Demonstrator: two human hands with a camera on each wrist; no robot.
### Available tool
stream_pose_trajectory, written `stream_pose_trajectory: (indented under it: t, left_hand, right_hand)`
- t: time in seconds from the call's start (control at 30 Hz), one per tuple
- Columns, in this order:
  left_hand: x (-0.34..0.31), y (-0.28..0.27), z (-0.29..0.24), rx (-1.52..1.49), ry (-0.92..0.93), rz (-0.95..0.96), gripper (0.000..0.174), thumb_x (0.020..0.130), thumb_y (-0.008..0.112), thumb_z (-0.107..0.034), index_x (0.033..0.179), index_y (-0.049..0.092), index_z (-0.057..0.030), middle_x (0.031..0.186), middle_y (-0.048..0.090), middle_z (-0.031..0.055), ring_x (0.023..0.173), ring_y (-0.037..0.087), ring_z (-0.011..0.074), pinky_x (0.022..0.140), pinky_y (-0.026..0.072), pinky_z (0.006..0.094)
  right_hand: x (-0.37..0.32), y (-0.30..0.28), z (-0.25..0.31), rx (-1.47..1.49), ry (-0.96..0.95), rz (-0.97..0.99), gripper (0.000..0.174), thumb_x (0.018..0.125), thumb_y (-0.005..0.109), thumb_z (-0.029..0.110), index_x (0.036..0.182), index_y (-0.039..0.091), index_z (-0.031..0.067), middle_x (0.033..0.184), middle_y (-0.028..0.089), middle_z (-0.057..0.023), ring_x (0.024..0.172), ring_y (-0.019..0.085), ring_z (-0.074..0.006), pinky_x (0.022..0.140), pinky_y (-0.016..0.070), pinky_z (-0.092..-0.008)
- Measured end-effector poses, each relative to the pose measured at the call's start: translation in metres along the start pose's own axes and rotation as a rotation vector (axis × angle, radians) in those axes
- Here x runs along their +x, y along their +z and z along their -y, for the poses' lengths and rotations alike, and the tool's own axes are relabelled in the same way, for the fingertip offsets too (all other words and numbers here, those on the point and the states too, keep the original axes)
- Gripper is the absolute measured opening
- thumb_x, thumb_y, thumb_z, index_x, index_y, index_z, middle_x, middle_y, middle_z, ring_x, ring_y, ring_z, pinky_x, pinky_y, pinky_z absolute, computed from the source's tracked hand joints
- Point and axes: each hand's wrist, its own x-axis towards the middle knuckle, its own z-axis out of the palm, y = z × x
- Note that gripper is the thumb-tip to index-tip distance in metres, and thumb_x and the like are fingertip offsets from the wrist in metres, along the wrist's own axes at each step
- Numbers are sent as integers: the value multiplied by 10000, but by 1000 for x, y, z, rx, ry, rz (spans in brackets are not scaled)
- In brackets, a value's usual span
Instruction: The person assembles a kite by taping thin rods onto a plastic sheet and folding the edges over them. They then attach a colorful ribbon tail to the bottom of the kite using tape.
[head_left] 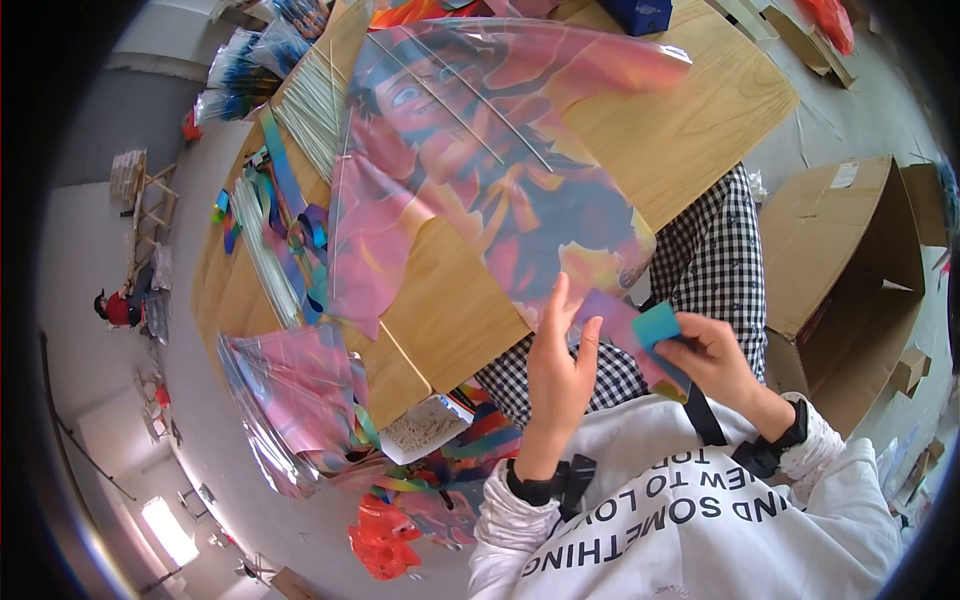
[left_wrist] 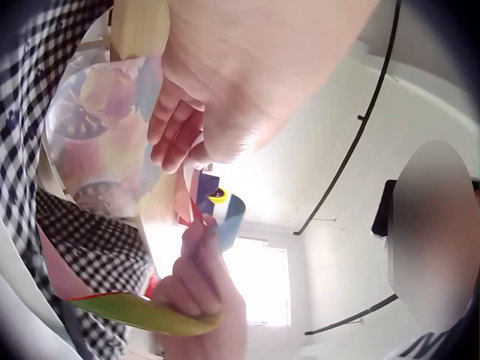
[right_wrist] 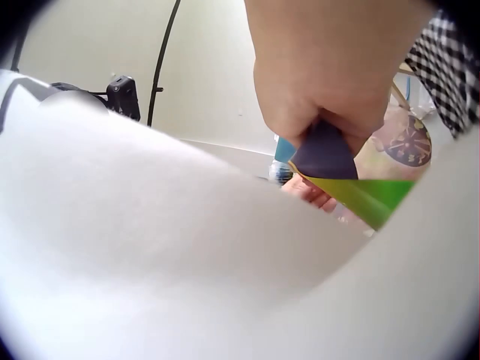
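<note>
My right hand [head_left: 712, 362] pinches a rainbow ribbon [head_left: 655, 325] between thumb and fingers, above the lap. The ribbon is folded there, with teal, purple and pink parts showing; in the right wrist view a dark purple and green stretch [right_wrist: 375, 196] hangs by the hand. To its left, my left hand [head_left: 560, 372] is raised with fingers extended and thumb apart, close to the ribbon's purple end. Just beyond both hands, a large printed kite [head_left: 430, 150] with a cartoon figure and thin rods lies across the wooden table [head_left: 690, 120].
White rods [head_left: 312, 110] and coiled colourful ribbons [head_left: 300, 235] lie along the table's left side. Another folded printed sheet [head_left: 290, 390] hangs at its near left corner, beside a small white box [head_left: 425, 430]. An open cardboard box [head_left: 830, 240] stands on the right.
</note>
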Motion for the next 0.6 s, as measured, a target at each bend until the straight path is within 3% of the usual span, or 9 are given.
stream_pose_trajectory:
  t: [0.03, 0.13, 0.17, 0.3, 0.4, 0.43, 0.53, 0.57, 0.6]
  left_hand:
    - [6, -7, 9, 155, 141, 153, 623, 909, 636, -70, 1480, 388, -45, 1380, 544, 194, 1280, 523, 363, 1069, 412, 458]
    - [10, -11, 28, 720, 345, 318, 693, 840, 589, 6, 1496, 376, -62, 1519, 393, 190, 1402, 374, 374, 1139, 317, 503]
    - [7, -12, 33, 686, 301, 329, 752, 798, 535, 65, 1510, 378, -116, 1570, 318, 177, 1448, 297, 364, 1151, 293, 518]
    - [0, -26, 64, 927, 369, 165, 641, 909, 523, -32, 1508, 399, -227, 1572, 323, 176, 1420, 355, 370, 1120, 353, 506]
    - [10, -38, 88, 877, 419, 68, 607, 914, 537, -55, 1490, 430, -215, 1556, 354, 177, 1406, 378, 371, 1102, 375, 518]
    - [14, -39, 88, 898, 464, 33, 531, 906, 555, -64, 1417, 529, -204, 1491, 462, 136, 1337, 469, 318, 1063, 414, 461]
    - [26, -39, 78, 825, 638, 73, 445, 892, 586, -82, 1323, 616, -189, 1402, 557, 78, 1243, 546, 241, 982, 451, 375]
    - [31, -36, 72, 805, 715, 13, 359, 857, 614, -93, 1197, 697, -175, 1309, 624, 21, 1069, 605, 163, 874, 456, 308]
    - [32, -33, 68, 754, 709, 26, 373, 826, 621, -74, 1174, 710, -172, 1287, 635, 21, 1026, 606, 169, 861, 454, 313]
  right_hand:
    - [4, -5, -3, 46, -5, -62, 125, 956, 593, 0, 1060, 644, -46, 888, 663, -8, 769, 595, -50, 678, 501, -217]
    - [13, -29, -3, 230, 88, -173, 188, 982, 582, 44, 1141, 631, -43, 971, 707, -77, 872, 689, -115, 771, 556, -220]
    - [16, -37, -6, 237, 77, -194, 192, 984, 583, 51, 1145, 633, -41, 981, 713, -88, 890, 698, -130, 779, 561, -225]
    - [25, -52, -6, 250, 33, -248, 185, 985, 592, 74, 1128, 647, -29, 976, 722, -91, 854, 696, -116, 741, 557, -213]
    - [32, -51, -6, 218, 8, -224, 179, 986, 602, 100, 1107, 658, -20, 955, 723, -63, 797, 669, -83, 689, 531, -195]
    - [34, -49, -9, 209, 24, -222, 180, 987, 603, 103, 1106, 659, -19, 953, 722, -60, 796, 666, -81, 690, 529, -196]
    - [40, -43, -12, 202, 42, -208, 185, 982, 611, 108, 1110, 656, -19, 947, 718, -60, 802, 662, -77, 693, 531, -204]
    - [42, -40, -12, 204, 34, -215, 185, 981, 611, 107, 1108, 656, -20, 945, 718, -60, 804, 662, -76, 693, 531, -204]
    - [43, -39, -11, 206, 28, -222, 184, 981, 612, 107, 1107, 655, -20, 943, 718, -60, 805, 662, -76, 694, 532, -204]
